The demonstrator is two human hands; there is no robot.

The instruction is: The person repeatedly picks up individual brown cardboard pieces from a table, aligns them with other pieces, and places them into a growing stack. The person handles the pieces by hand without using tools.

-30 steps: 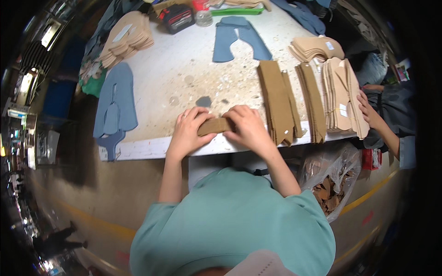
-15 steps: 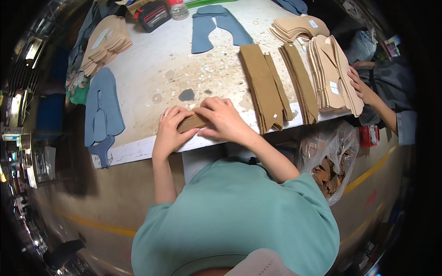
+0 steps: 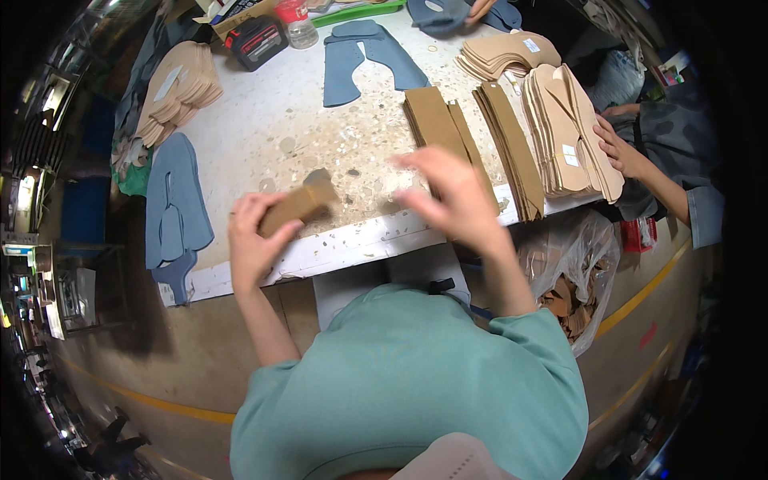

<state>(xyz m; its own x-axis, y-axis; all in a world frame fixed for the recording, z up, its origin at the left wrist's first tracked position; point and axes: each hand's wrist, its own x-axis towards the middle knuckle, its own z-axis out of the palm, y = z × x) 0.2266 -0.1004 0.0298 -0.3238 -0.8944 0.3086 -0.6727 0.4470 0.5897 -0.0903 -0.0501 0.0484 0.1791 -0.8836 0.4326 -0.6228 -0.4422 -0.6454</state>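
Observation:
My left hand (image 3: 258, 240) is closed round a small bundle of brown fabric-like pieces (image 3: 302, 206), held near the front edge of the worktable (image 3: 376, 250). The bundle is tilted and a little blurred. Apart from it, my right hand (image 3: 464, 200) is off to the right with thumb and fingers spread and nothing between them, smeared by motion. Behind that hand lies a stack of long brown strips (image 3: 432, 120), partly hidden by it. A second stack of brown strips (image 3: 508, 152) lies just to its right.
Beige cut pieces (image 3: 556, 132) are piled at the right, with a co-worker's hand (image 3: 620, 152) on them. Another person's hand (image 3: 478, 10) shows at the far edge. Blue cut pieces (image 3: 180, 192) lie left. A plastic bag of scraps (image 3: 584, 296) stands below the table.
My right hand has let go of the brown bundle and moved right. My left hand has shifted left with the bundle. Another person's hand has appeared at the far edge.

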